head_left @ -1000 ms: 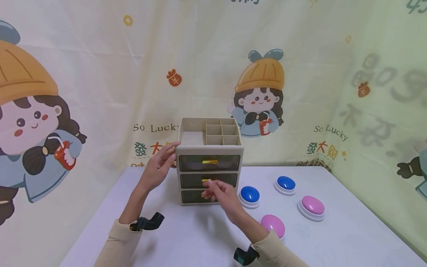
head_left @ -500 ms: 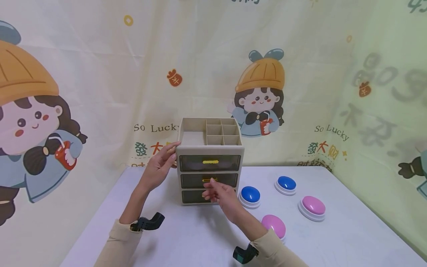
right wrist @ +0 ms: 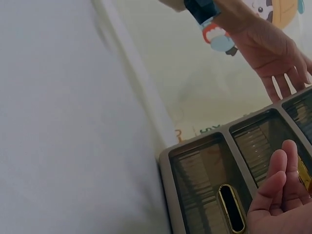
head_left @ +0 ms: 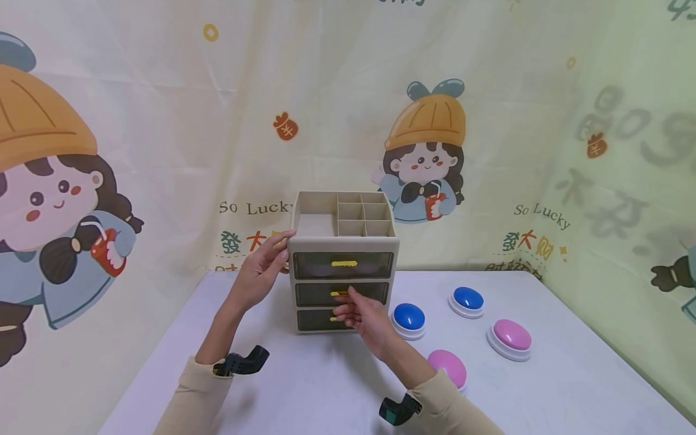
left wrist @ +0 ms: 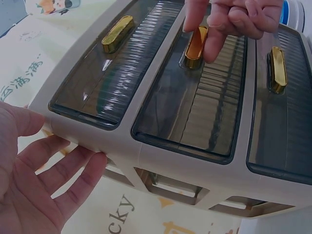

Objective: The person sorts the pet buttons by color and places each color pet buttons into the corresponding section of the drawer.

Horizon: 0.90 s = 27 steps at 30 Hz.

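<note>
A beige desktop organizer stands upright on the table, with three dark see-through drawers and gold handles. My left hand rests against its left side near the top, fingers fairly straight, as the left wrist view also shows. At the middle drawer, my right hand has thumb and a finger on either side of the gold handle, pinching it. The other fingers of that hand are curled below, partly covering the bottom drawer. All drawers look closed.
To the organizer's right on the white table are two blue push buttons, a near one and a farther one. Two pink ones are there too, one at right and one beside my right forearm. A printed curtain hangs behind.
My right hand has shifted slightly right and up, its thumb coming to the middle drawer's handle. The left hand keeps its place on the organizer's side.
</note>
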Tool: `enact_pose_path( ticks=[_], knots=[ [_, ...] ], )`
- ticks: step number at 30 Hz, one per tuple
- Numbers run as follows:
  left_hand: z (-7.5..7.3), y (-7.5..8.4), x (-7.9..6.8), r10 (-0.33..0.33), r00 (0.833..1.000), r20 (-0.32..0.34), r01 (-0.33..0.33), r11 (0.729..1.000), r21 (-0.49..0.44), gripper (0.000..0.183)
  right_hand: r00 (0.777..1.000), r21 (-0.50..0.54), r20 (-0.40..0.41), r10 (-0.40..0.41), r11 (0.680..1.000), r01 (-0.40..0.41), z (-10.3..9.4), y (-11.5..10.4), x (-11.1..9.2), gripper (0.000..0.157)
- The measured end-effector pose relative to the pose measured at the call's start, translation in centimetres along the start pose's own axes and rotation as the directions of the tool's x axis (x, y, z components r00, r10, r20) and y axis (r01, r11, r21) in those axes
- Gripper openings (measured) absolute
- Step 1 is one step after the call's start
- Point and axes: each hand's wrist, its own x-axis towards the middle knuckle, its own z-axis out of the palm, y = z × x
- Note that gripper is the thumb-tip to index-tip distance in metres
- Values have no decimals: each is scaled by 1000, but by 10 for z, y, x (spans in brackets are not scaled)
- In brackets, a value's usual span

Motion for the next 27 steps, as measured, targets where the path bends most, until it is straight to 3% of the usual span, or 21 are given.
enact_pose_path(
  ticks=[15,27],
  knots=[
    [1,1,0,-8,1000,-2,8,1000,2,46,1000,11,-25,-4,1000,4,1,1,-2,55],
    [0,2,-1,-6,1000,-2,6,1000,2,45,999,-24,-42,11,1000,-12,5,1,-22,56]
  ],
)
